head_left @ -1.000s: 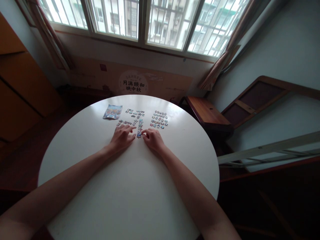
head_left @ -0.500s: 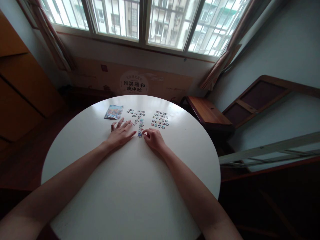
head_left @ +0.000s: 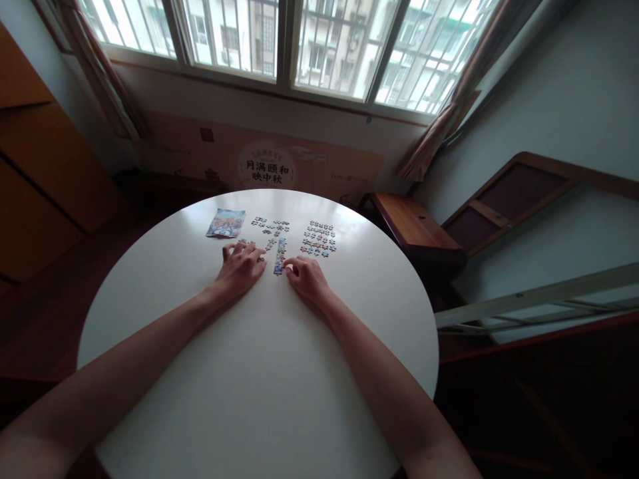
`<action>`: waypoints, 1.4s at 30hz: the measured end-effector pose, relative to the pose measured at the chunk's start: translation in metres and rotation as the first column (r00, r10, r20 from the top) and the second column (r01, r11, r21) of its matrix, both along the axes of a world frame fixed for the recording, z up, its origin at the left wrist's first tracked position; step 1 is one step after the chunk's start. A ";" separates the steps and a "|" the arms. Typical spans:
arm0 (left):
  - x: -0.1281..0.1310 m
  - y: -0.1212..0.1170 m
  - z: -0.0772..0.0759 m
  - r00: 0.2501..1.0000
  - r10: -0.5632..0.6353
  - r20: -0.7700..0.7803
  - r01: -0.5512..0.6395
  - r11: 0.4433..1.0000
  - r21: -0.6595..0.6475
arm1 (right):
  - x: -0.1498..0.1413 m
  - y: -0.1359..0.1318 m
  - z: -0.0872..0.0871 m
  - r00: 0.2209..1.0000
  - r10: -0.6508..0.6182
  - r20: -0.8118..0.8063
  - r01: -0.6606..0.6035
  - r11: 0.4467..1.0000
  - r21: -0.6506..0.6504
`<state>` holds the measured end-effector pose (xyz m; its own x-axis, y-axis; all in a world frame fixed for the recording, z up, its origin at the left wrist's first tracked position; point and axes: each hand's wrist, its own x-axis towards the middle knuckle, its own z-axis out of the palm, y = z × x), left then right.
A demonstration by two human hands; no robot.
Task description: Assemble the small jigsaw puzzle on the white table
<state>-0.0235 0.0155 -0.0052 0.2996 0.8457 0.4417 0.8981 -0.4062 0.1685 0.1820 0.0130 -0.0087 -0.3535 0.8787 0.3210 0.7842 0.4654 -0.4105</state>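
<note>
Left hand [head_left: 243, 268] palm down, left of the puzzle strip [head_left: 280, 257], slightly apart from it; fingers half bent and a little spread, tips over loose pieces. Could not tell if it gripped one. Right hand [head_left: 305, 276] just right of the strip's near half, thumb and index curled close together at its edge; could not tell if a piece was pinched between them, other fingers folded in.

Strip was narrow, lay flat on the white round desk [head_left: 259, 372], long side running away from the person. Multicoloured print, bluer at the near end; knobbed outline there. Picture detail too small to read.

Counts: two hands, one strip, one packet, two groups of loose pieces. Left group [head_left: 281, 223] scattered left of the strip and past its far end, partly hidden by the left hand. Right group [head_left: 318, 243] right of the strip, laid in about five rows; single pieces too small to count surely. Packet [head_left: 227, 223], printed blue and orange, lay flat, farther left of the strip, beyond the left hand.
</note>
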 end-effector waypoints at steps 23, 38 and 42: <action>-0.005 0.011 -0.009 0.984 0.110 0.138 -0.078 0.972 -0.222 | 0.001 0.001 -0.002 0.999 0.017 -0.037 -0.016 1.000 0.022; 0.001 0.010 -0.008 0.838 -0.194 0.511 0.227 0.974 -0.003 | 0.000 0.000 -0.002 0.996 0.047 -0.071 -0.030 0.975 0.219; 0.007 0.007 -0.004 0.696 -0.177 0.696 0.335 0.937 -0.097 | 0.000 -0.002 0.001 0.995 0.082 -0.058 -0.065 0.964 0.260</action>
